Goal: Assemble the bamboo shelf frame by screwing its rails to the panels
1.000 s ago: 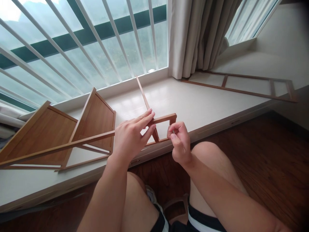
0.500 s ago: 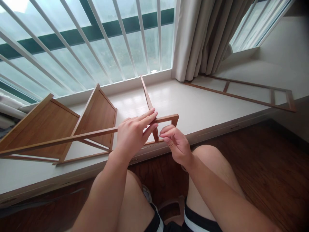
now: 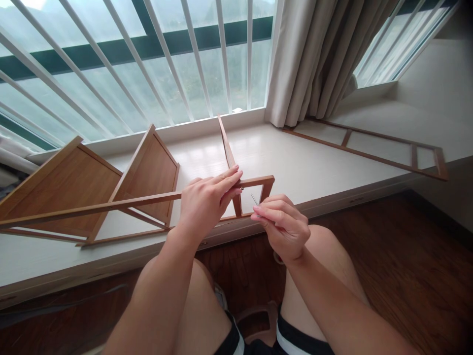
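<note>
A half-built wooden shelf frame (image 3: 148, 199) lies on its side on the white window ledge (image 3: 303, 167), with two brown shelf panels (image 3: 151, 172) standing in it. My left hand (image 3: 207, 202) rests on the frame's top rail near its right end, fingers stretched along the wood. My right hand (image 3: 284, 224) is just right of the frame's end and pinches a thin metal tool (image 3: 254, 199), likely a hex key, that points up toward the rail.
A second ladder-like wooden side frame (image 3: 369, 145) lies flat on the ledge at the right. A beige curtain (image 3: 314, 59) hangs behind it. White window bars (image 3: 148, 64) run along the back. My bare knees sit below the ledge over dark wood floor (image 3: 406, 256).
My right hand has pulled away from the frame's end, moving right and down, and the thin metal tool now shows between its fingers. My left hand has stayed on the rail.
</note>
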`<state>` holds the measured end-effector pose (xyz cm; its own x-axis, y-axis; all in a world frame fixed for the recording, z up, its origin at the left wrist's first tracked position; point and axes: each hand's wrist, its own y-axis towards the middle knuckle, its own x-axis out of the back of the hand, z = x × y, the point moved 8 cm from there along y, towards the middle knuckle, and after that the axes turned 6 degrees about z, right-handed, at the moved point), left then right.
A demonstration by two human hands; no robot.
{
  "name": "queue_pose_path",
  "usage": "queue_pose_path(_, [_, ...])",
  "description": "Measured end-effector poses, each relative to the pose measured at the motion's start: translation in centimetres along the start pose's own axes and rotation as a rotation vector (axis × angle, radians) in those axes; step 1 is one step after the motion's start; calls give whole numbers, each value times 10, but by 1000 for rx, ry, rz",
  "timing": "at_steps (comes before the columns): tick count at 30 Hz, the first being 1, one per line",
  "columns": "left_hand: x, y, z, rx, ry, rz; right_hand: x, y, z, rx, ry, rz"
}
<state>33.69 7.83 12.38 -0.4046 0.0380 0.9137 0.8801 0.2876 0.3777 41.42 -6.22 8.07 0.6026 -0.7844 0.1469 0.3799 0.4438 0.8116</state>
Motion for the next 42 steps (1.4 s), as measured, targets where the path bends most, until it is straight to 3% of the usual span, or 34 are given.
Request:
queue_pose_path(15, [-1,0,0,1,8,17,-13,7,-3,-35,-27,52])
queue_pose_path(42, [1,0,-2,-21,26,-4,-11,10,4,7,-64,43])
